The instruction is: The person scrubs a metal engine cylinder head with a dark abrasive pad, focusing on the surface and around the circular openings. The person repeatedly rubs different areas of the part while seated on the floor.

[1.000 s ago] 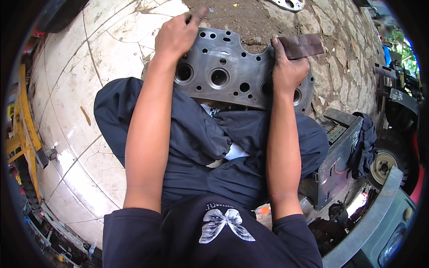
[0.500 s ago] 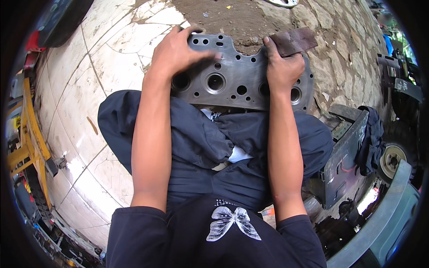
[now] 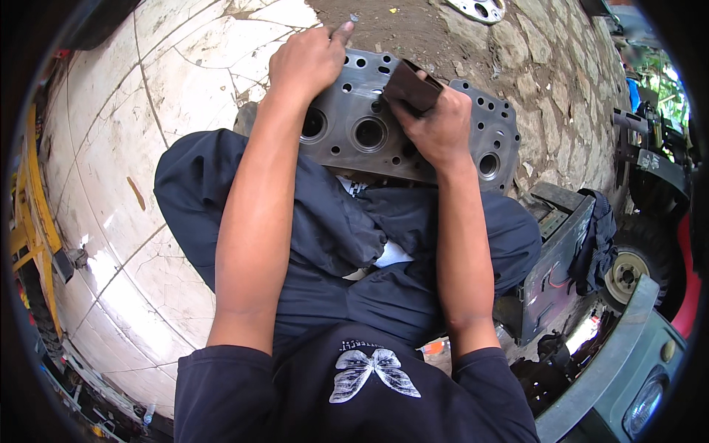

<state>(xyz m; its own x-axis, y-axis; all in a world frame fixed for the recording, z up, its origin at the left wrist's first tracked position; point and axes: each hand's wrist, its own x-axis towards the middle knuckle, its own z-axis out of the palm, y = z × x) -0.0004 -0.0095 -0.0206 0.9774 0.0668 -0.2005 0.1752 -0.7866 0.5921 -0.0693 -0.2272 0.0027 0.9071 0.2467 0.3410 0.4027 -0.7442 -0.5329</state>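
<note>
A grey metal cylinder head (image 3: 358, 151) lies flat-face up across the ground in front of my crossed legs, its face full of round holes and larger valve ports. My left hand (image 3: 309, 63) is at its far left corner, the fingers curled down over the edge and mostly hidden, the thumb sticking out. In my right hand (image 3: 443, 125) is a folded piece of dark brown sandpaper (image 3: 413, 87), held over the middle of the metal face. The hand and paper hide some of the holes there.
Cracked pale tiles (image 3: 111, 184) cover the floor on the left, with dirt and rough stone paving (image 3: 546, 81) beyond. A flat metal part (image 3: 478, 9) lies at the far edge. On the right stand a dark metal box (image 3: 550, 273) and a wheel (image 3: 628, 273); a yellow frame (image 3: 40, 214) stands left.
My right hand has moved left from the cylinder head's right part to its middle, carrying the sandpaper. My left hand, spread before, has shifted to the far edge with its fingers curled.
</note>
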